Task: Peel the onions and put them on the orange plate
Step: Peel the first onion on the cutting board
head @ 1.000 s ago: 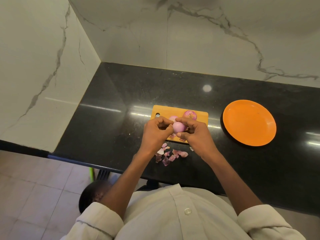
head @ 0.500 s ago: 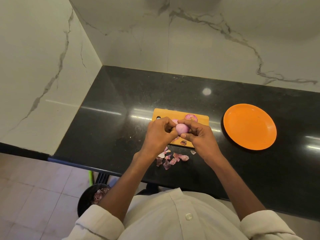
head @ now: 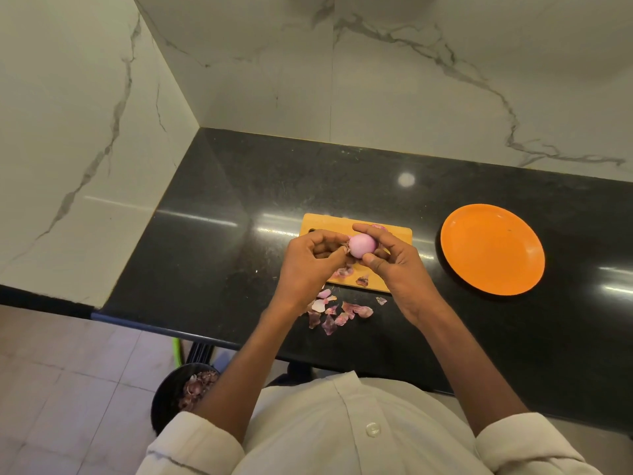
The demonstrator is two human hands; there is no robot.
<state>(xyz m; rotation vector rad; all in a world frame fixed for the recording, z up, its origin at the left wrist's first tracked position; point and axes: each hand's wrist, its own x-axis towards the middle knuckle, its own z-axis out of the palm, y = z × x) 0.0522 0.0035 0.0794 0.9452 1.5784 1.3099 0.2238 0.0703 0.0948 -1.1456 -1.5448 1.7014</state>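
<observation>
On the black worktop the plate lies empty toward the right edge, well apart from the board. The right hand, nearer the plate, grips the onion above the board, long axis pointing left-right. The left hand pinches skin at its left end.

Onions: two, one onion held in both hands and a second onion mostly hidden behind the fingers. Cutting board: one. Orange plate: one. Loose peel scraps: roughly a dozen; exact count unclear. Bin on floor: one.
</observation>
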